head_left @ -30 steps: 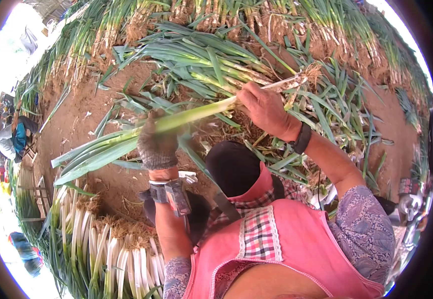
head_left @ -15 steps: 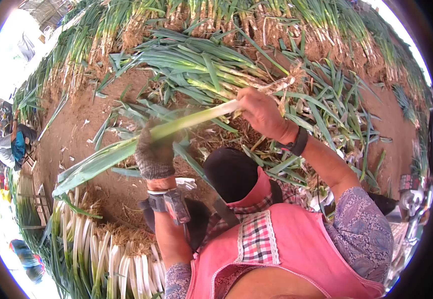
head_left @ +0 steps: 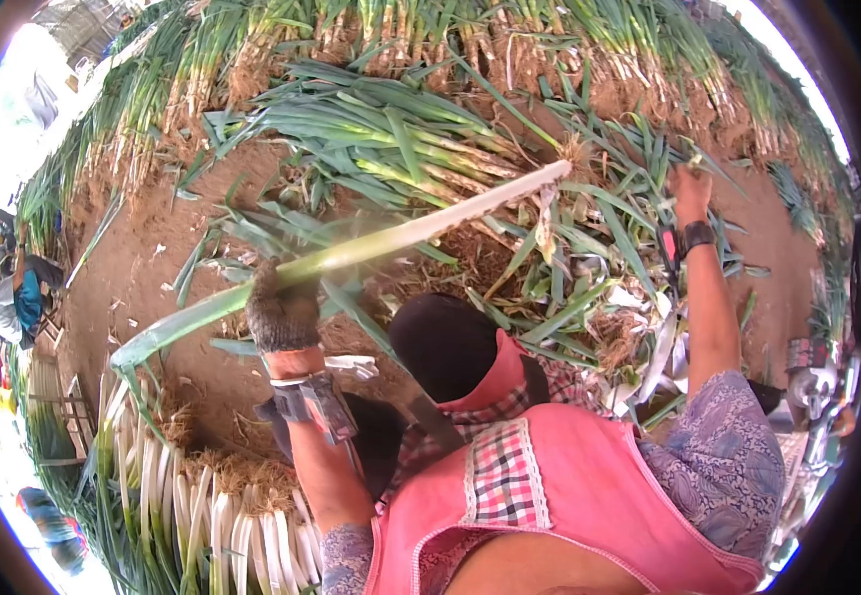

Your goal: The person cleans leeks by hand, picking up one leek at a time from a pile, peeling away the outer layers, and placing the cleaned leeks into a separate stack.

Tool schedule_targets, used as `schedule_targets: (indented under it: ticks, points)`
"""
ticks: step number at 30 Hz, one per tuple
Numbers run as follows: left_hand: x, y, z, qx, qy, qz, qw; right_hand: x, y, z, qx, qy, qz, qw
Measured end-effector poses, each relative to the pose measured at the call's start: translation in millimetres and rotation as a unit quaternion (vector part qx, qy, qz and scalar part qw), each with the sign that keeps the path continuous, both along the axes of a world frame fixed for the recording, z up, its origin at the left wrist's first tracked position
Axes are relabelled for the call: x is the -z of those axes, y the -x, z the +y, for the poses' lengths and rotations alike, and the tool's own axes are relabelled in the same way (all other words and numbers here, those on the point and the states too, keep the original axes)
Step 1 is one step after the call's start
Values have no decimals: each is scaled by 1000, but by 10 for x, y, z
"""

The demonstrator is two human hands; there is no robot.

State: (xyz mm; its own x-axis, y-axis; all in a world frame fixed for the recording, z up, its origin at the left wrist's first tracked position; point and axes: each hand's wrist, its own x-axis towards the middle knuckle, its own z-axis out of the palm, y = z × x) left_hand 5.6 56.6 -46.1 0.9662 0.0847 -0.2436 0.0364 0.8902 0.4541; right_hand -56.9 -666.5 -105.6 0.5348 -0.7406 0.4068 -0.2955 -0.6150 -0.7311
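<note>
The left hand wears a rough, matt knitted glove; the leek stalk is smooth with a faint sheen. Pink apron of matt cloth, lace trim; rough earth floor. The dark wristband, small here, may be plastic.

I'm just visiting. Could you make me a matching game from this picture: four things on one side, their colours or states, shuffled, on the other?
Things:
1. left hand
2. right hand
3. leek
4. apron

Colours or states:
A. bare, apart from the held leek
B. pink
C. gloved, holding the leek
D. green at one end, pale towards the other

Pairs: 1-C, 2-A, 3-D, 4-B
</note>
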Motion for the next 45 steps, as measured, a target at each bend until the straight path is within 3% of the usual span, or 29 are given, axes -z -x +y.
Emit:
schedule_targets:
  ticks: [2,4,6,8,10,12,15,21,24,27,30,31,34,35,36,37,38,39,41,44,45]
  points:
    - [-51,7,-17,-7,-37,-18,999,-398,38,663,8,64,-5,998]
    - [-7,-25,-4,-6,-45,-10,999,-781,79,1545,-34,337,-11,941]
    - [71,-79,-11,-8,-62,-2,998,-1252,124,2562,-175,107,37,978]
    - [50,-101,-60,-8,-14,27,1000,-1199,67,3160,-272,244,-23,931]
    - [64,-122,-101,0,6,16,1000,-1174,-24,3617,-360,374,-87,850]
    - [160,-123,-109,12,-3,-29,1000,-1233,-121,4023,-429,301,-115,844]
    - [71,-81,-196,-15,7,-15,1000,-1181,-278,4236,-405,346,-129,836]
    - [-47,-4,-275,-25,-38,5,999,-1207,-356,4269,-399,340,-134,841]
    - [-120,43,-273,23,-28,6,999,-1231,-329,4250,-407,358,-98,835]
    - [-193,50,-314,-10,-47,46,998,-1190,-308,4229,-412,361,-69,834]
    - [-17,-64,-212,-1,21,15,1000,-1268,-237,4200,-492,274,-126,817]
    - [-34,-55,-225,-22,17,36,999,-1202,-235,4139,-549,195,-135,802]
    - [-15,-25,-181,-19,-15,30,999,-1258,-27,3865,-572,76,-29,816]
    - [-7,-34,-164,-22,-17,40,999,-1332,-3,3654,-546,190,-23,816]
    - [-18,-29,-159,-26,-18,51,998,-1170,-54,3202,-459,247,-21,853]
    - [-12,-9,-145,-31,-19,64,997,-1011,-104,2756,-366,295,-11,882]
    - [66,6,-79,-20,-84,48,995,-855,-103,2129,-211,314,75,923]
    - [189,-19,10,-11,-147,29,989,-702,-100,1509,-65,319,187,927]
    - [58,-47,-39,-45,-10,77,996,-709,160,998,24,194,171,966]
    - [160,-93,12,-39,-84,31,995,-568,312,1098,-122,278,140,942]
    - [149,-110,12,-27,-31,43,998,-585,300,1261,-132,257,146,946]
